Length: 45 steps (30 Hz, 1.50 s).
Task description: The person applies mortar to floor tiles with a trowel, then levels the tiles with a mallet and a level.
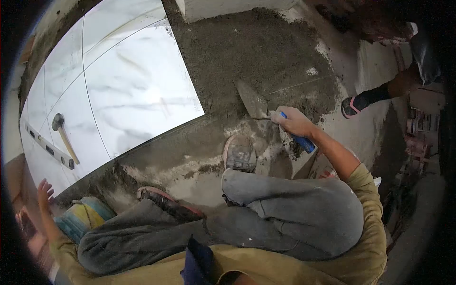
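My right hand [295,122] is closed round the blue handle of a pointed trowel [252,100]. Its metal blade lies over the grey mortar bed [237,52], close to the edge of the laid tiles. Out at the lower left, my left hand [45,191] has its fingers apart and holds nothing; it is near the corner of the white marbled tiles [137,80]. On those tiles rest a mallet [59,124] with a wooden handle and a spirit level [50,148]. A thin line crosses the mortar to the right of the blade.
Another person's foot in a sandal [352,107] stands on the floor at the right. A teal and yellow bucket or sack [85,216] sits beside my left leg. My shoe [240,154] is by the mortar's near edge. A pale block [232,8] borders the far side.
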Each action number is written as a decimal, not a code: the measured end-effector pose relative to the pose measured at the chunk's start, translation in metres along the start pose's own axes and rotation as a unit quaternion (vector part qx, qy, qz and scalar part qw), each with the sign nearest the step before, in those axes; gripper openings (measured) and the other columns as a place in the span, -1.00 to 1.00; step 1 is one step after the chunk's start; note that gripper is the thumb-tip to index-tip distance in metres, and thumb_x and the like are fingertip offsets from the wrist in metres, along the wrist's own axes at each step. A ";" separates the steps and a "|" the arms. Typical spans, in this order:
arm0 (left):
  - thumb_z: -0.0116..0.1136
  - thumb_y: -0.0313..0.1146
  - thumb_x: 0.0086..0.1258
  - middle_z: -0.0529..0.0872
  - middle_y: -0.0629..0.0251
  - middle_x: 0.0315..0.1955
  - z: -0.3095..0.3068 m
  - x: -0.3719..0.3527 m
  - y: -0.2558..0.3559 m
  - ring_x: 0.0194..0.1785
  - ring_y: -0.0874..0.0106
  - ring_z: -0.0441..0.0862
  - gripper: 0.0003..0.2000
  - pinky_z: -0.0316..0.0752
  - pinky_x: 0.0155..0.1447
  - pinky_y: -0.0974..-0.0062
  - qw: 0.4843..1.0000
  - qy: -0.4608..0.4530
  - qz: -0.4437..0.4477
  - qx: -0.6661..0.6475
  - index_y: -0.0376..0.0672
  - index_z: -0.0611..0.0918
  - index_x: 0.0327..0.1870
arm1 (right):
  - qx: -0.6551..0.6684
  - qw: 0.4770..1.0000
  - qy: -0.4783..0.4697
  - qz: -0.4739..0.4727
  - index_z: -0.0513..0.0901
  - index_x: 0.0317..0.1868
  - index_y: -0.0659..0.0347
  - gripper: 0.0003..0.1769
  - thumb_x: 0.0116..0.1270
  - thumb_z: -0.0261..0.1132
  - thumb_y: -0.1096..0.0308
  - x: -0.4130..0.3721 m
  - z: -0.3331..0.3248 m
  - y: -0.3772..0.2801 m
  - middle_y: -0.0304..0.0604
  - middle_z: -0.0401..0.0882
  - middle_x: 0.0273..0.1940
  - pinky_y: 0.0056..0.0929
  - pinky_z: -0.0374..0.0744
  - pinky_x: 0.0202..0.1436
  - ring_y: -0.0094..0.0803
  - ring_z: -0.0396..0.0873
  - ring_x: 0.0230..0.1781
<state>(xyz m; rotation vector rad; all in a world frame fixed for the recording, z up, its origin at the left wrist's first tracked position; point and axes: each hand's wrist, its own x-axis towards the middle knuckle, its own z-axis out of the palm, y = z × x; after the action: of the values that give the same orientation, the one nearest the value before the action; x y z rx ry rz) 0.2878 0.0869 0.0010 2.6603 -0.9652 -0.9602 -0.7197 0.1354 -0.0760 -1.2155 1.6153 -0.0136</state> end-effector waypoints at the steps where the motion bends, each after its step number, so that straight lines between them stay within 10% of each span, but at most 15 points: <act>1: 0.11 0.01 0.41 0.61 0.30 0.13 -0.002 0.007 -0.002 -0.02 0.41 0.56 -0.45 0.36 -0.04 0.33 1.000 -0.001 -0.002 0.001 0.21 0.41 0.43 | 0.037 0.999 0.025 0.007 0.54 -0.25 0.25 -0.58 0.44 0.18 -0.01 -0.004 0.003 -0.005 -0.25 0.48 -0.52 -0.38 0.47 -0.42 -0.52 0.48 -0.52; 5: 0.16 0.11 0.40 0.64 0.35 0.08 0.001 0.012 0.006 -0.12 0.45 0.58 -0.45 0.37 -0.13 0.38 0.999 -0.007 0.043 -0.012 0.21 0.45 0.38 | -0.001 0.996 0.090 -0.021 0.52 -0.16 0.25 -0.62 0.40 0.22 0.04 0.003 0.011 -0.002 -0.21 0.51 -0.51 -0.35 0.51 -0.38 -0.51 0.54 -0.48; 7: 0.12 0.06 0.42 0.64 0.36 0.07 0.003 0.014 0.017 -0.12 0.45 0.59 -0.47 0.38 -0.13 0.38 0.999 0.010 0.038 -0.008 0.21 0.45 0.39 | -0.062 0.983 0.111 -0.135 0.48 -0.04 0.27 -0.55 0.33 0.26 0.04 -0.001 0.030 -0.018 0.20 0.63 -0.30 -0.10 0.59 -0.19 -0.01 0.67 -0.35; 10: 0.12 0.09 0.38 0.58 0.28 0.21 0.007 -0.001 0.034 0.07 0.34 0.55 -0.41 0.34 0.11 0.24 0.999 -0.034 0.028 0.020 0.20 0.40 0.43 | -0.030 0.997 0.056 -0.043 0.46 0.00 0.27 -0.57 0.32 0.25 0.10 0.002 0.074 -0.047 0.02 0.62 -0.29 -0.22 0.58 -0.30 -0.18 0.67 -0.39; 15: 0.06 -0.01 0.46 0.58 0.28 0.20 -0.007 0.025 0.010 0.10 0.28 0.56 -0.47 0.36 0.07 0.23 1.000 -0.024 -0.006 -0.001 0.20 0.39 0.44 | -0.138 0.981 0.105 -0.090 0.43 -0.04 0.32 -0.56 0.35 0.22 0.08 0.009 0.086 -0.028 0.31 0.60 -0.16 -0.03 0.56 -0.23 0.21 0.63 -0.27; 21: 0.04 0.06 0.47 0.54 0.26 0.26 -0.008 -0.001 0.001 0.15 0.26 0.54 -0.45 0.36 0.16 0.16 1.000 -0.011 0.004 -0.026 0.20 0.35 0.46 | -0.121 0.976 0.167 0.068 0.47 -0.10 0.38 -0.55 0.38 0.18 0.06 -0.013 0.041 -0.030 0.31 0.62 -0.23 0.05 0.54 -0.09 0.22 0.62 -0.15; 24: 0.02 0.10 0.48 0.53 0.27 0.28 -0.008 0.016 0.009 0.22 0.26 0.51 -0.44 0.33 0.22 0.14 0.999 -0.035 -0.017 0.016 0.20 0.35 0.46 | -0.187 0.967 0.161 -0.059 0.46 0.01 0.38 -0.51 0.37 0.14 0.06 -0.009 0.066 -0.031 0.30 0.65 -0.28 0.13 0.60 -0.11 0.25 0.66 -0.22; 28: -0.01 0.08 0.49 0.51 0.26 0.29 0.037 -0.145 0.107 0.30 0.25 0.46 -0.46 0.24 0.36 0.17 0.979 -0.124 0.161 -0.005 0.18 0.37 0.44 | -0.146 0.966 0.213 -0.006 0.47 0.00 0.38 -0.50 0.37 0.13 0.04 -0.010 0.039 0.001 0.29 0.65 -0.33 0.11 0.60 -0.13 0.26 0.65 -0.26; 34: 0.05 0.04 0.46 0.56 0.28 0.22 0.038 -0.122 0.081 0.17 0.30 0.53 -0.46 0.35 0.22 0.22 0.989 -0.080 0.116 -0.036 0.14 0.39 0.43 | -0.170 0.927 0.329 0.065 0.45 -0.04 0.36 -0.52 0.38 0.21 0.04 -0.022 -0.030 0.042 0.29 0.63 -0.33 0.03 0.56 -0.19 0.20 0.65 -0.28; 38: 0.09 0.04 0.44 0.60 0.29 0.18 0.005 0.009 0.019 0.10 0.34 0.56 -0.45 0.39 0.14 0.25 0.998 -0.042 0.039 -0.013 0.13 0.40 0.42 | -0.057 0.982 0.178 -0.034 0.47 -0.01 0.37 -0.50 0.35 0.22 0.05 -0.003 0.010 -0.032 0.36 0.63 -0.25 0.06 0.55 -0.07 0.21 0.65 -0.17; 45: 0.11 0.06 0.40 0.61 0.24 0.16 0.044 -0.038 0.142 0.08 0.31 0.58 -0.40 0.38 0.16 0.21 0.994 -0.034 0.101 0.031 0.06 0.41 0.42 | -0.146 0.983 -0.033 -0.103 0.47 0.07 0.36 -0.45 0.34 0.22 0.02 0.034 0.078 -0.106 0.40 0.62 -0.15 0.01 0.55 0.01 0.25 0.62 -0.08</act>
<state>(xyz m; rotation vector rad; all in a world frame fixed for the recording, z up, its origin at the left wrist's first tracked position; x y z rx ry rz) 0.1637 0.0026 0.0354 2.5301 -1.2699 -0.9950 -0.5883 0.1021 -0.0764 -1.5895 1.4623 0.1361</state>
